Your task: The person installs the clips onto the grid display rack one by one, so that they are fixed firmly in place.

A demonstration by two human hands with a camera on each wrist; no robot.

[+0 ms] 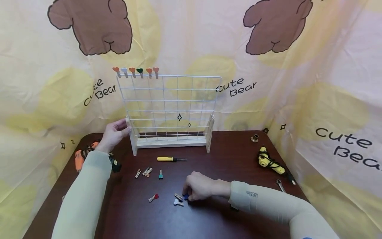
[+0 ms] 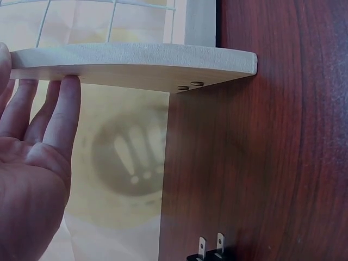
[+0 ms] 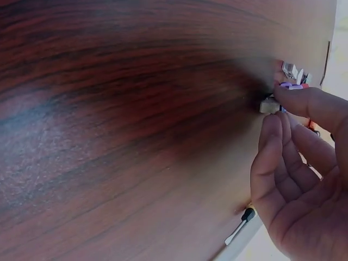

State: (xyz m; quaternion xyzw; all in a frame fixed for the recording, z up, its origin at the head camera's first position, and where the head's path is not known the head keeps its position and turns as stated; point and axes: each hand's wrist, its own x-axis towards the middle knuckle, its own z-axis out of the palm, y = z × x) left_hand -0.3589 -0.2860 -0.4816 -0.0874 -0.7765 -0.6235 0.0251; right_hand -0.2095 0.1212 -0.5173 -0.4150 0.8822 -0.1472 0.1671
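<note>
A white wire grid rack (image 1: 171, 145) with wooden side pieces stands on the table. My left hand (image 1: 113, 134) grips its left wooden side piece (image 2: 136, 54), fingers on the outer face and thumb at the edge. Several heart-topped clothespins (image 1: 139, 71), orange, light blue and green, sit on the left part of the top wire. Low over the table, my right hand (image 1: 200, 186) pinches a blue-heart clothespin (image 3: 269, 106) between thumb and fingers, which partly hide it. Beside that hand lie a white-heart clothespin (image 1: 178, 202) and another clothespin (image 1: 178, 197).
A red-heart clothespin (image 1: 153, 198), a teal one (image 1: 161, 174) and several others (image 1: 147, 171) lie leftward. A yellow-handled screwdriver (image 1: 167, 159) lies before the rack. An orange tool (image 1: 79, 161) is at left; a yellow corded tool (image 1: 270, 161), wrench (image 1: 280, 185) and metal fitting (image 1: 254, 138) are at right.
</note>
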